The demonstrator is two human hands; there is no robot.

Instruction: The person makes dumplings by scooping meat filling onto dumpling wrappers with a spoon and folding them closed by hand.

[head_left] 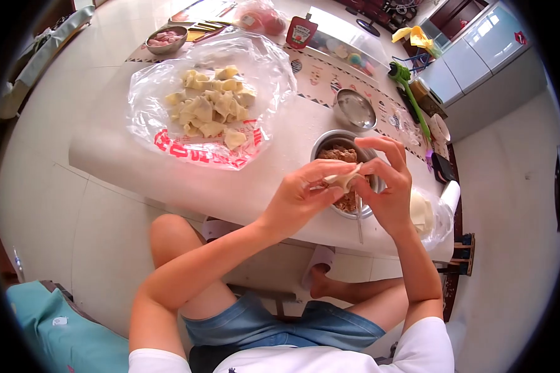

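A folded wonton (344,179) is pinched between the fingers of my left hand (305,189) and my right hand (387,183). Both hands are closed on it, above a metal bowl (317,148) of brown minced filling (339,153). The thin metal handle of a utensil (359,229) sticks out over the bowl's near side; its other end is hidden. To the right of my right hand lies a stack of pale wrappers (420,212) in clear plastic. Several finished wontons (213,107) are heaped on a clear plastic bag (146,99) with red print, to the left.
Behind the filling bowl stands a small metal bowl (354,109). Farther back are a bowl of pink meat (166,40), a red ketchup pouch (301,32) and a clear plastic box (345,43). The white table's front edge (180,199) runs above my knees.
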